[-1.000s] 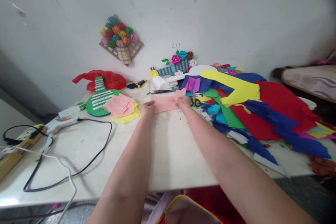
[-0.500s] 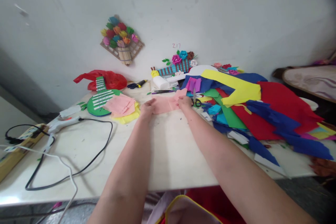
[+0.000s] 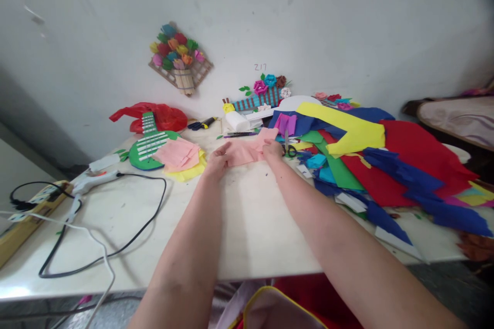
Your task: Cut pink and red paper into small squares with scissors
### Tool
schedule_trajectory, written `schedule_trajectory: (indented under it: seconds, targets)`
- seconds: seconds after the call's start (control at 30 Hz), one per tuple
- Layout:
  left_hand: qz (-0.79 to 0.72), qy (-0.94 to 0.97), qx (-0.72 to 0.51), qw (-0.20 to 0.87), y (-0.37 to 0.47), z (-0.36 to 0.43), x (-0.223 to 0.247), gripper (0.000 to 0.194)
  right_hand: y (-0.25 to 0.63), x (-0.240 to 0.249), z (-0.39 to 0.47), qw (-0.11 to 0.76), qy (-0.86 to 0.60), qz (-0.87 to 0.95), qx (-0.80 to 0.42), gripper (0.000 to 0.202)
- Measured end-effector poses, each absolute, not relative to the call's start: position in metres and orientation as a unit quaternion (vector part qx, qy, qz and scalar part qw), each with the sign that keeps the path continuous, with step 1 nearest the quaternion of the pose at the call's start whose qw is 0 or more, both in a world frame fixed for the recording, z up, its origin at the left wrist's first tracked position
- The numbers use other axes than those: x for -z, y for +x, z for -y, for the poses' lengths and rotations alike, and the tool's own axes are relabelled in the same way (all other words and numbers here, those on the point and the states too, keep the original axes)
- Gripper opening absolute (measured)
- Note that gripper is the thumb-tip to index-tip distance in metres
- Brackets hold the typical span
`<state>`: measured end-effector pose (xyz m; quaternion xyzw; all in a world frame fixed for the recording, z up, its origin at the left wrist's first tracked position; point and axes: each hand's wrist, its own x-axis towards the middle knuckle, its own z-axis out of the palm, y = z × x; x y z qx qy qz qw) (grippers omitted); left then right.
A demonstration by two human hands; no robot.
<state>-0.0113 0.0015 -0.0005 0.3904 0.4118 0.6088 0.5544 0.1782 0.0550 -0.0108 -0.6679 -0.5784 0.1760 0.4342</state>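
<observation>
A strip of pink crepe paper (image 3: 242, 153) spans the gap between my two hands, low over the white table (image 3: 254, 216). My left hand (image 3: 218, 160) pinches its left end between thumb and fingers. At the other end my right hand (image 3: 272, 149) is closed on the paper, and part of a fold shows above its fingers. Scissors with black handles (image 3: 289, 150) lie just right of my right hand. To the left, a stack of pink crepe pieces (image 3: 176, 155) rests on yellow crepe paper (image 3: 189, 170), overlapping a green guitar-shaped craft (image 3: 148, 151).
A glue gun (image 3: 94, 181) with a looping black cable and a power strip (image 3: 38, 205) occupy the left side. Red, blue and yellow crepe sheets (image 3: 417, 164) pile up at right. Pens (image 3: 240, 134), a white roll (image 3: 236, 121) and a flower craft (image 3: 262, 96) stand near the wall.
The fingers of my left hand have shifted and lifted a little at the paper's left end. The pink paper looks more wrinkled. My right hand stays nearly in place.
</observation>
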Motion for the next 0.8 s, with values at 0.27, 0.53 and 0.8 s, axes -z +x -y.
schedule_trajectory:
  seconds: [0.27, 0.53, 0.8]
  targets:
    - [-0.425, 0.358, -0.624, 0.549, -0.008, -0.002, 0.000, 0.062, 0.174, -0.013, -0.033, 0.485, -0.634, 0.578, -0.169, 0.046]
    - [-0.418, 0.351, -0.627, 0.555, -0.007, -0.001, -0.003, 0.057, 0.156, -0.012, -0.039, 0.565, -0.492, 0.583, -0.314, 0.040]
    - [-0.400, 0.299, -0.641, 0.583, -0.008, -0.004, -0.012, 0.032, 0.144, -0.006, -0.026, 0.514, -0.415, 0.559, -0.501, 0.027]
